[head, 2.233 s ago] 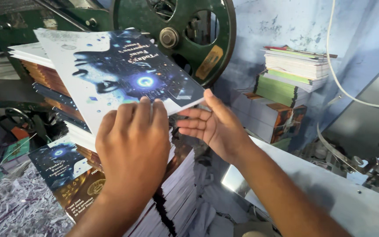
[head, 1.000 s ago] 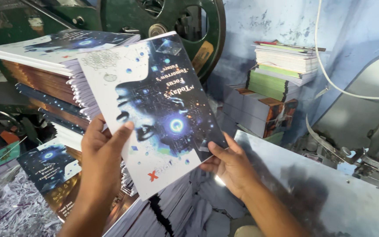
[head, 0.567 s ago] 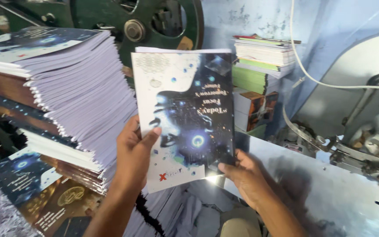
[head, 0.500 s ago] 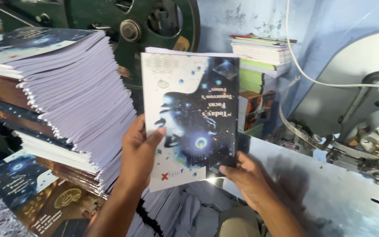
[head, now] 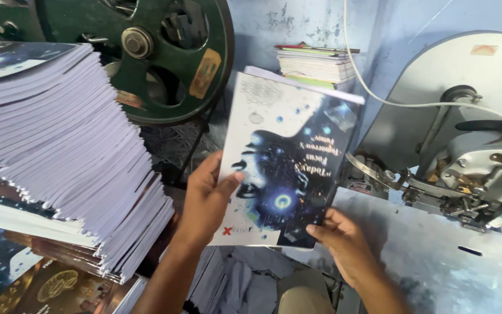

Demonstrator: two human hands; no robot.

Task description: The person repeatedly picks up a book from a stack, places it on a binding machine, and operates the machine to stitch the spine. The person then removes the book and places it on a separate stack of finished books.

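I hold a thin book (head: 289, 157) upright in front of me, its cover white at the top and dark blue with a glowing face design below. My left hand (head: 207, 197) grips its left edge, thumb across the cover. At the lower right corner, my right hand (head: 344, 241) pinches the book from below. A tall slanted stack of the same books (head: 65, 157) stands just left of my left hand.
A large green flywheel (head: 164, 52) sits behind the stack. A grey metal machine (head: 472, 168) with a white guard disc and a yellow-tipped lever stands on the right over a steel table (head: 437, 273). More stacked books (head: 318, 61) rest at the back.
I lifted the book off the stack, swung it rightward and raised it upright; my right hand shifted to its lower right corner. The view panned right toward the machine.
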